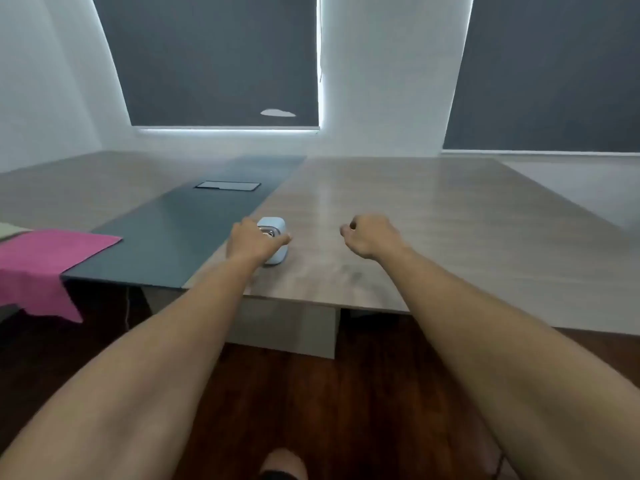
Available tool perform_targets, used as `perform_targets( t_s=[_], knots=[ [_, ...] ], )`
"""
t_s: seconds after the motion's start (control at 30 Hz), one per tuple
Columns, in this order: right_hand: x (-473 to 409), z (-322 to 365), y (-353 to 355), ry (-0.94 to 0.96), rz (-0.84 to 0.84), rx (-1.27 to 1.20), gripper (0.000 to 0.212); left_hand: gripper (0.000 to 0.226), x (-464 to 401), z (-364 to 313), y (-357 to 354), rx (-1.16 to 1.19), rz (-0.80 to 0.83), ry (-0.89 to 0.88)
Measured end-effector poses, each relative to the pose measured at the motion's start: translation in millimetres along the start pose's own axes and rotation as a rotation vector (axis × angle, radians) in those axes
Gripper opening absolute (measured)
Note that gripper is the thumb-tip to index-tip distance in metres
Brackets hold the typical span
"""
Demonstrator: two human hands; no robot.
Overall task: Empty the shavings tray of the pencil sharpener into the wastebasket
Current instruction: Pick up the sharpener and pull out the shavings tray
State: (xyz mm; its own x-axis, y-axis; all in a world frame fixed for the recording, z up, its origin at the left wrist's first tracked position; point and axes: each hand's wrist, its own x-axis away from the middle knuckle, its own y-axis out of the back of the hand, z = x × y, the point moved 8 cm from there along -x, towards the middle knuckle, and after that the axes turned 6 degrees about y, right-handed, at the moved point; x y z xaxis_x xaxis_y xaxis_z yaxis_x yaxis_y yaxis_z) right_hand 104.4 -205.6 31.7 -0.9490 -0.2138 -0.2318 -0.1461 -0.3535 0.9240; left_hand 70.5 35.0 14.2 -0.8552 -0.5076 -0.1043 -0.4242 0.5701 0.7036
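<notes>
A small pale blue pencil sharpener (276, 226) with rounded corners stands on the wooden table (433, 237) near its front edge. My left hand (250, 241) wraps around its left and front side, thumb stretched across it. My right hand (369, 235) hovers over the table to the right of the sharpener, fingers curled into a loose fist with nothing in it. The shavings tray cannot be told apart from the sharpener's body. No wastebasket is in view.
A dark grey strip (180, 233) with a flush cable hatch (227, 186) runs down the table's middle. A pink cloth (41, 261) hangs over the front edge at the left. Dark wooden floor (329, 393) lies below, with my foot (282, 464) at the bottom. Blinds cover the windows behind.
</notes>
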Motion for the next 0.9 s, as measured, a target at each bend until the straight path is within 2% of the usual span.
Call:
perform_targets(
  t_s=[0.1, 0.37, 0.43, 0.5, 0.6, 0.67, 0.77, 0.9],
  knots=[
    [-13, 0, -16, -0.003, 0.002, -0.043, 0.050, 0.092, -11, 12, -6, 0.097, -0.048, 0.062],
    [-34, 1, -40, 0.006, -0.011, -0.154, 0.044, 0.062, -31, 22, -21, 0.203, -0.122, 0.120],
    [-35, 0, -45, -0.035, 0.025, -0.251, 0.043, 0.053, -35, 26, -26, 0.341, -0.053, 0.185],
    [-32, -2, -54, -0.145, 0.120, -0.457, 0.043, 0.055, -35, 30, -34, 0.546, 0.064, 0.262],
    [-11, 1, -72, -0.359, 0.371, -0.868, 0.059, 0.037, -27, 24, -48, 0.757, 0.217, 0.299],
    [0, 8, -76, -0.394, 0.466, -1.021, 0.070, 0.027, -19, 16, -54, 0.834, 0.275, 0.311],
    [7, 13, -79, -0.392, 0.496, -1.170, 0.080, 0.022, -8, 2, -61, 0.896, 0.346, 0.287],
    [8, 13, -76, -0.358, 0.442, -1.278, 0.083, 0.023, 0, -12, -68, 0.920, 0.431, 0.244]
  ],
)
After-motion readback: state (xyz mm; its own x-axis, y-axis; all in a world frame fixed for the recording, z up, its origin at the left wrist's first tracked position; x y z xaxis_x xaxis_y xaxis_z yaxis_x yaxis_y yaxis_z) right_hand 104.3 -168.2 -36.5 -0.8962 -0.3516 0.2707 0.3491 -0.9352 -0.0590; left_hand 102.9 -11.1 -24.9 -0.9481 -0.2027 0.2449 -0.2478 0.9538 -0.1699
